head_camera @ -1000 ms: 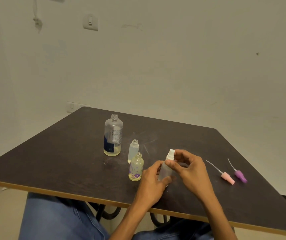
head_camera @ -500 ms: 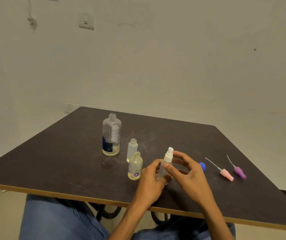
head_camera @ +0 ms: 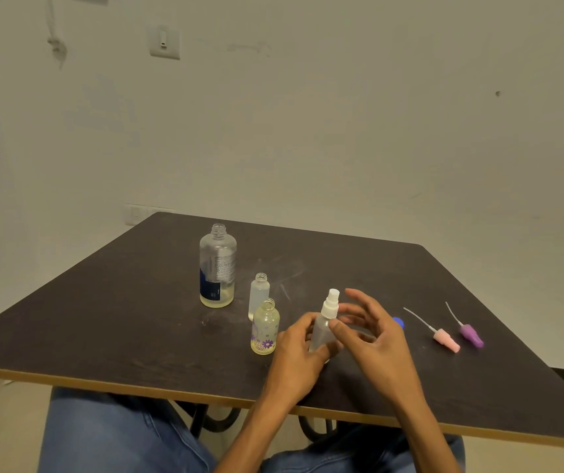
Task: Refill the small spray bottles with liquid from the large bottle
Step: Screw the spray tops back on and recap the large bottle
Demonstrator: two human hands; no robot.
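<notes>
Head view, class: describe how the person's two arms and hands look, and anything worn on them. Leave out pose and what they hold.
Both forearms are bare up to the bottom edge of the picture; no sleeve shows. The left hand and the right hand wear no gloves, and no ring, watch or bracelet can be seen. Blue jeans cover the legs under the table.

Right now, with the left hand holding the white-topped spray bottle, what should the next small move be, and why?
Probably set the white-topped spray bottle down and pick up the pink sprayer head. The white top looks seated, and the right hand is opening off it, while the flowered bottle and the small clear bottle stand uncapped.
</notes>
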